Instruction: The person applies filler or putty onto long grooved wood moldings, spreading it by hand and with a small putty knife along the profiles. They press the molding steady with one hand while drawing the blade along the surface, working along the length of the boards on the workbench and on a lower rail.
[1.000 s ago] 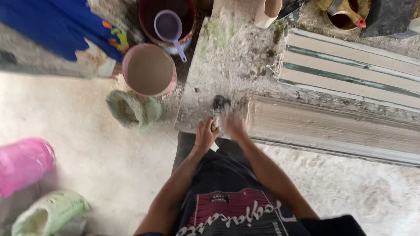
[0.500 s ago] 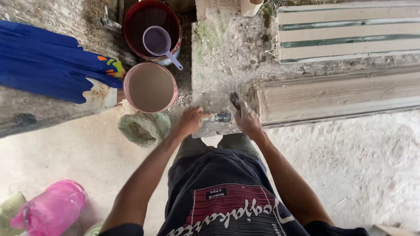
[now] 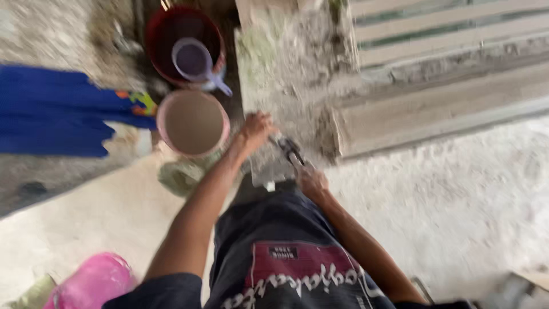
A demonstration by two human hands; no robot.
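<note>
Since the earlier frame my left hand [image 3: 256, 129] sits farther along the concrete slab [image 3: 286, 63], grip unclear, right hand [image 3: 311, 182] clenched on a dark tool [image 3: 290, 150], pink bucket [image 3: 193, 123] left.

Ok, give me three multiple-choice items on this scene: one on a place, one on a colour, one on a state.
1. Where is the purple scoop?
A. In the dark red bucket
B. On the sandy ground
C. In the person's lap

2. What colour is the cloth at far left?
A. Yellow
B. Blue
C. White

3. What is the right hand doing?
A. Hanging free
B. Resting flat on the ground
C. Gripping a dark tool

Answers:
1 A, the scoop sits inside the bucket's rim.
2 B, the cloth is deep blue.
3 C, the fingers close on the tool's handle, over the concrete slab.
</note>
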